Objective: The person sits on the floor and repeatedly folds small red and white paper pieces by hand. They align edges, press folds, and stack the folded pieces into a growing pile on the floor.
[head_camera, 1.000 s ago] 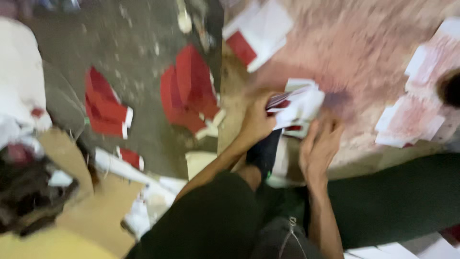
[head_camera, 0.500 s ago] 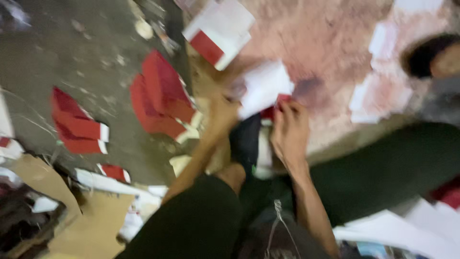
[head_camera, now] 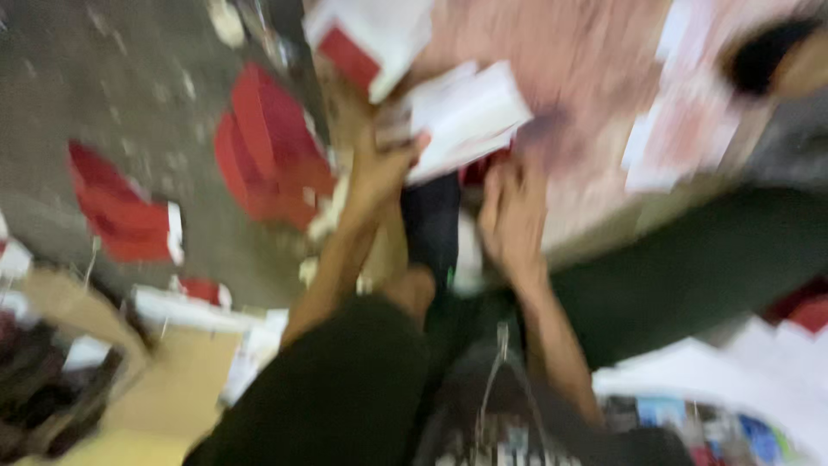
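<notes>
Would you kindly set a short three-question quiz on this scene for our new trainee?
1. True or false: the left hand grips a white sheet.
2. Which colour are the flat pieces on the grey floor? A blue, B red, C green.
3. Fill in: the right hand lies beside the ____ mat.
Key: 1 true; 2 B; 3 pink.

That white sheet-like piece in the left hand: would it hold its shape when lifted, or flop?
The white flat piece held by the left hand looks thin, so it is probably light. It juts out past the grip without visible drooping, which suggests light card rather than limp paper, though blur leaves that unsure. Being flat, it should slide when pushed, not roll.
</notes>
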